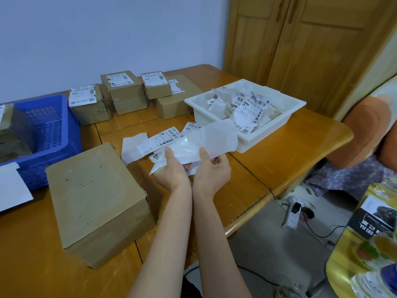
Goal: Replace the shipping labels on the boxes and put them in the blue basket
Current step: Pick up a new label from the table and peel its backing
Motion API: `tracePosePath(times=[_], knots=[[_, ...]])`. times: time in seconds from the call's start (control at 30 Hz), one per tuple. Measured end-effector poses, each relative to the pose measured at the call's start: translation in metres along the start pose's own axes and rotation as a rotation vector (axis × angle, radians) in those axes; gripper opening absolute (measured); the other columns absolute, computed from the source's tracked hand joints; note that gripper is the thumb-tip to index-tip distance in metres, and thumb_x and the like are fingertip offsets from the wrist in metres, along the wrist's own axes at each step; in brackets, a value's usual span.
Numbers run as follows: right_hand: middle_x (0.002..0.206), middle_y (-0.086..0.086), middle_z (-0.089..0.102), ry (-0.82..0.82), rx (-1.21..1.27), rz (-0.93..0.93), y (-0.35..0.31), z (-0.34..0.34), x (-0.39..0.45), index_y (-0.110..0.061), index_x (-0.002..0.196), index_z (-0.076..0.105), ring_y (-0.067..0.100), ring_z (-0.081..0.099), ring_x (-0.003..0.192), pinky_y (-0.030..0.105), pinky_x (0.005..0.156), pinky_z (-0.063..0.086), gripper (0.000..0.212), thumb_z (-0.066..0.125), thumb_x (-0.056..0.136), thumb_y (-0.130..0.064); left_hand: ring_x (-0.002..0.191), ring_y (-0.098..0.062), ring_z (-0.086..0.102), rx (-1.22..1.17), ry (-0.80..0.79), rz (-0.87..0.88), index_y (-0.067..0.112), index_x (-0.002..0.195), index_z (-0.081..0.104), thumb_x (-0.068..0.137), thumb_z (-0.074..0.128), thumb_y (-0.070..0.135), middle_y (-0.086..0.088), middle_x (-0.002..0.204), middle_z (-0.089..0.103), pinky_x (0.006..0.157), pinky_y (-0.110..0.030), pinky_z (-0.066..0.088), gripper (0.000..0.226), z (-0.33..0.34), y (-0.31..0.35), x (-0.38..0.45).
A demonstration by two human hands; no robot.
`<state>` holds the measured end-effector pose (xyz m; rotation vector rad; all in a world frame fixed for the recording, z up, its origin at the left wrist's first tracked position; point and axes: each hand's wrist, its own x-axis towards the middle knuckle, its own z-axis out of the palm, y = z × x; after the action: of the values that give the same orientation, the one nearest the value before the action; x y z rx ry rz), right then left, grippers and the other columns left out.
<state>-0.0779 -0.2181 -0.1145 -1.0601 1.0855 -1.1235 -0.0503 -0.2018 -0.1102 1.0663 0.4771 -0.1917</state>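
Translucent white backing paper (211, 139) is stretched between both hands above the wooden table (279, 151), its free end curling up toward the white tray (277, 134). The left hand (170, 169) pinches the paper's left edge, thumb on top and pointing away from the body; the right hand (211, 168) grips just beside it, thumb likewise on top with the fingers curled underneath. Both forearms reach forward side by side, wrists nearly touching. A label may be held under the paper with it, though the hands hide that part. Loose shipping labels (166, 137) lie on the table just beyond the hands. A large plain cardboard box (94, 201), with no label on its top, sits just left of the left forearm. The blue basket (51, 125) stands at the table's left edge with a box inside. Four labelled boxes (129, 91) are clustered at the far side, between basket and tray, which is filled with crumpled label scraps.
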Motion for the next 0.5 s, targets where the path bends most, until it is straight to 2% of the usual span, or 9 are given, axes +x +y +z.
tracePosePath(times=[0.07,0.13,0.33,0.43,0.5], knots=[[0.08,0.01,0.062,0.007,-0.008,-0.01,0.0002,0.0012,0.0013,-0.016,0.066,0.055,0.014,0.05,0.067,0.013,0.06,0.038,0.025,0.074,0.081,-0.018,0.076,-0.016,0.069,0.006,0.002,-0.005,0.015,0.102,0.062,0.092,0.066,0.026,-0.006,0.103,0.07,0.045,-0.019,0.053,0.015,0.0001,0.0032,-0.0029],[0.078,0.012,0.06,0.011,-0.009,-0.013,0.0006,0.0015,0.0022,-0.013,0.065,0.053,0.011,0.045,0.062,0.01,0.058,0.038,0.028,0.074,0.081,-0.018,0.073,-0.014,0.068,0.014,-0.003,-0.008,0.016,0.099,0.061,0.092,0.067,0.026,-0.006,0.101,0.069,0.044,-0.019,0.052,0.013,-0.0001,0.0043,-0.0042],[0.074,0.011,0.053,0.029,-0.011,-0.015,0.0048,-0.0011,0.0034,-0.009,0.064,0.049,0.01,0.039,0.059,0.011,0.057,0.037,0.032,0.074,0.081,-0.018,0.085,-0.022,0.072,0.034,0.004,-0.011,0.018,0.095,0.063,0.09,0.069,0.027,-0.007,0.104,0.072,0.063,-0.033,0.06,0.011,-0.0012,-0.0004,-0.0016],[0.076,0.014,0.054,0.036,-0.006,-0.01,0.0054,-0.0014,0.0033,-0.008,0.066,0.049,0.009,0.038,0.059,0.014,0.058,0.035,0.032,0.074,0.082,-0.019,0.087,-0.023,0.073,0.017,-0.008,0.0,0.011,0.109,0.066,0.091,0.068,0.029,-0.008,0.106,0.072,0.063,-0.034,0.061,0.025,-0.0012,-0.0016,-0.0018],[0.075,0.013,0.052,0.033,0.027,-0.013,0.0043,-0.0008,0.0032,-0.009,0.067,0.048,0.01,0.039,0.06,0.017,0.061,0.037,0.031,0.073,0.082,-0.02,0.087,-0.023,0.073,0.016,-0.017,0.01,0.009,0.114,0.066,0.092,0.067,0.029,-0.007,0.105,0.072,0.055,-0.027,0.06,0.03,0.0004,-0.0001,-0.0015]])
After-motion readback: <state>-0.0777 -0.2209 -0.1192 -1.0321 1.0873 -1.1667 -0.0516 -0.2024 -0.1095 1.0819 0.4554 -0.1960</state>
